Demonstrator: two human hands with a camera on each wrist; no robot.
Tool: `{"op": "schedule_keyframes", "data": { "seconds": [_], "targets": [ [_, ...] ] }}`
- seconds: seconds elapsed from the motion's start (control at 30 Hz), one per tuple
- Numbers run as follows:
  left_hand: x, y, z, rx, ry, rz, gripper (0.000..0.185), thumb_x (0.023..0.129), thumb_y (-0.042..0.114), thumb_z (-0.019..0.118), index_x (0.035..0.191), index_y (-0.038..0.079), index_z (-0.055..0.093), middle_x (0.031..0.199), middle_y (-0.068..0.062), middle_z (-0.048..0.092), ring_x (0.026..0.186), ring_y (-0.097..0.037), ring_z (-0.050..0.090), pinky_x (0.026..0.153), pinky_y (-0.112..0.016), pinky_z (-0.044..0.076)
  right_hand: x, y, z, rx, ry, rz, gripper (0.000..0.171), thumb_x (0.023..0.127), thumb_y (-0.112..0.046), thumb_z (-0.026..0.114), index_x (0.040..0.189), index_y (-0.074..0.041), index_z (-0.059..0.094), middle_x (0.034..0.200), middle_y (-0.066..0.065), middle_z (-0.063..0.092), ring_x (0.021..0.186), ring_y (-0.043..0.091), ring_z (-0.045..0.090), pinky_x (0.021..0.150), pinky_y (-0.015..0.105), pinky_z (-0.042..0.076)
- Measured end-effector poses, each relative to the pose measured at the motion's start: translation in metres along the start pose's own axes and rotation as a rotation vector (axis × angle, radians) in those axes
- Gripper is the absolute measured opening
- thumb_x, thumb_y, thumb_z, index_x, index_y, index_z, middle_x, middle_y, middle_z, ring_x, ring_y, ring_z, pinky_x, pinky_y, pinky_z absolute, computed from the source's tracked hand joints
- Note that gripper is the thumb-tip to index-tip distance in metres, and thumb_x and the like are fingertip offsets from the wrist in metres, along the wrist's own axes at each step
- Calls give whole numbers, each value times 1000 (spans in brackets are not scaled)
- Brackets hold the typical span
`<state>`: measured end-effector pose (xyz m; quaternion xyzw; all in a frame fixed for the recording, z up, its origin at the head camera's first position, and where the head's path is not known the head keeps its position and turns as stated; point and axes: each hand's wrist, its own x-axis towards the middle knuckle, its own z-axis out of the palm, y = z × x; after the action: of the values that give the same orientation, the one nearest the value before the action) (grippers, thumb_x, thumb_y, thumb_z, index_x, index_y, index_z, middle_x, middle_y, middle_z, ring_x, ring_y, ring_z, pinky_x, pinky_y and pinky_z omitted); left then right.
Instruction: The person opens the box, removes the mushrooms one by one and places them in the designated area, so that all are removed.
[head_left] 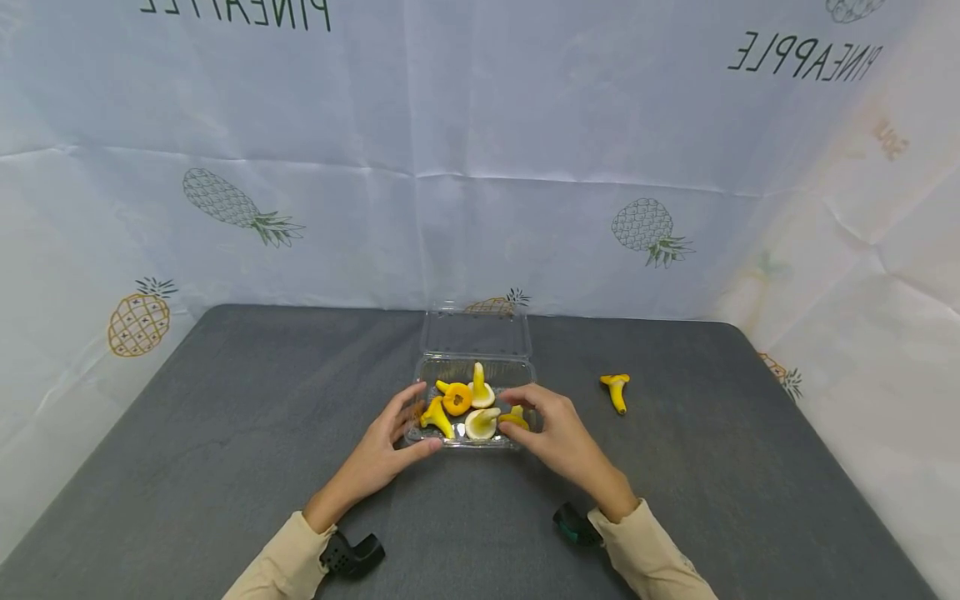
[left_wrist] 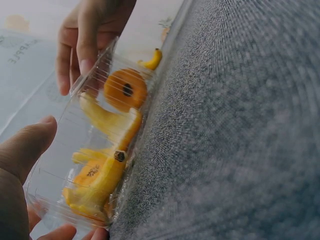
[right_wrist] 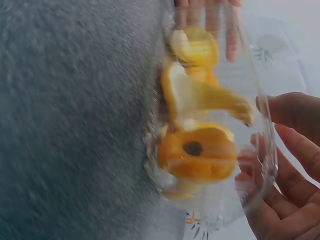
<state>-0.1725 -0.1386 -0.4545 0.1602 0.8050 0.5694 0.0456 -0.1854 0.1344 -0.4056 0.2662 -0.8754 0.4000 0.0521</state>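
Clear plastic box (head_left: pixel 474 398) gripped by both hands' grip, lone yellow mushroom (head_left: pixel 616 391) head-view only

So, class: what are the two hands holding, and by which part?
Both hold the clear plastic box of yellow mushrooms: left hand at its left end, right hand at its right end.

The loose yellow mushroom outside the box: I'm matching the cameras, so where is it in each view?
Head: loose mushroom on the grey table, right of the clear box.
Left wrist: top centre, beyond the box.
Right wrist: not in view.
Shared landmark: the clear box.
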Motion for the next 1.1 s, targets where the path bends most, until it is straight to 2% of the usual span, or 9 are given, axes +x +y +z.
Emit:
{"op": "schedule_keyframes", "data": {
  "seconds": [0.2, 0.43, 0.73, 1.1],
  "targets": [
    [0, 0, 0, -1, 4, -6, 82, 93, 26, 71, 158, 15, 21, 164, -16, 21, 147, -41, 33, 117, -58, 33, 0, 0, 8, -10, -3, -23, 32, 87, -8, 76, 118, -7, 68, 117, 6, 69, 108, 25, 67, 90, 43, 58],
    [0, 0, 0, 4, 3, -10, 82, 93, 27, 71, 158, 15, 21, 164, -16, 22, 147, -41, 33, 117, -58, 33, 0, -3, 9, -26, -12, 16, 29, 89, -12, 75, 117, -11, 69, 118, 3, 69, 110, 21, 66, 91, 40, 58],
    [0, 2, 0, -8, 7, -8, 82, 93, 26, 71, 158, 15, 21, 164, -17, 21, 147, -42, 32, 117, -58, 33, 3, -7, 14, -100, -6, 40, 24, 89, -12, 75, 112, -14, 71, 113, 1, 70, 107, 20, 63, 89, 43, 55],
    [0, 2, 0, -12, 3, -20, 83, 93, 26, 71, 158, 15, 21, 164, -17, 21, 147, -41, 32, 118, -57, 32, 8, -11, 15, -139, -56, 78, 24, 90, -13, 74, 114, -13, 72, 113, 1, 71, 108, 20, 62, 91, 44, 53]
  ]
}}
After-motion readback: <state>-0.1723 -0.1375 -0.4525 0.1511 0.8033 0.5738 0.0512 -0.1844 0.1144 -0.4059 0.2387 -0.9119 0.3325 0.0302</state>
